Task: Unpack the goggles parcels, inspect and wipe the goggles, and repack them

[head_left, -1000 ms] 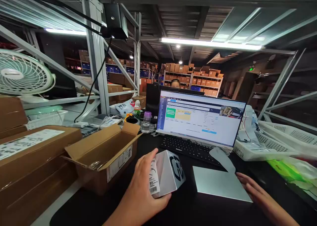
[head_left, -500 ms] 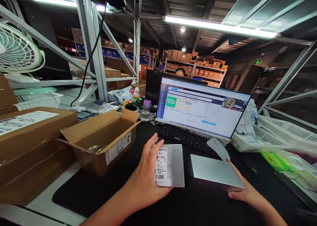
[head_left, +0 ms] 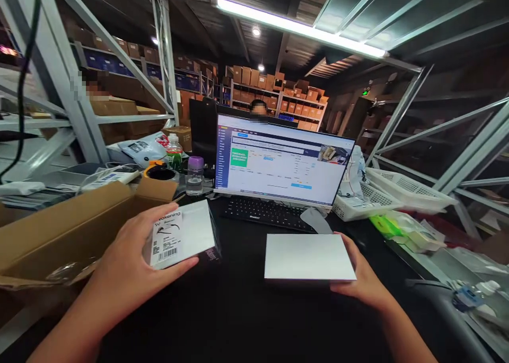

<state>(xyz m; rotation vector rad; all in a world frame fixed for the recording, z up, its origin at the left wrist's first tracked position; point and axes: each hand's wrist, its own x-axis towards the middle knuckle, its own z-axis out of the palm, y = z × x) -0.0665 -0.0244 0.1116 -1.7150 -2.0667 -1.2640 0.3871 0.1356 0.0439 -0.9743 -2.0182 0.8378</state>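
My left hand (head_left: 131,246) is closed around a small box (head_left: 194,228) with a white top and dark side. Its label shows a barcode and a picture of glasses. The box is tilted over the black desk mat, beside the opened cardboard carton (head_left: 115,214). At the right, my right hand (head_left: 361,278) grips the right end of a second white box (head_left: 308,257), whose visible face is plain. The two boxes are apart. Behind them stand a keyboard (head_left: 262,214) and a monitor (head_left: 278,161) with a web page on it.
A purple-capped bottle (head_left: 195,176), a green-labelled bottle (head_left: 174,150) and a tape roll (head_left: 160,171) stand behind the carton. A grey mouse-like object (head_left: 316,220) lies by the keyboard. White plastic baskets (head_left: 366,201) and green packets (head_left: 392,228) are at the right. Two people are partly visible beyond.
My view has swung to the right. The left-hand box has moved left toward the carton and tilted, showing its dark side. The right-hand box has turned and is now straighter to me.
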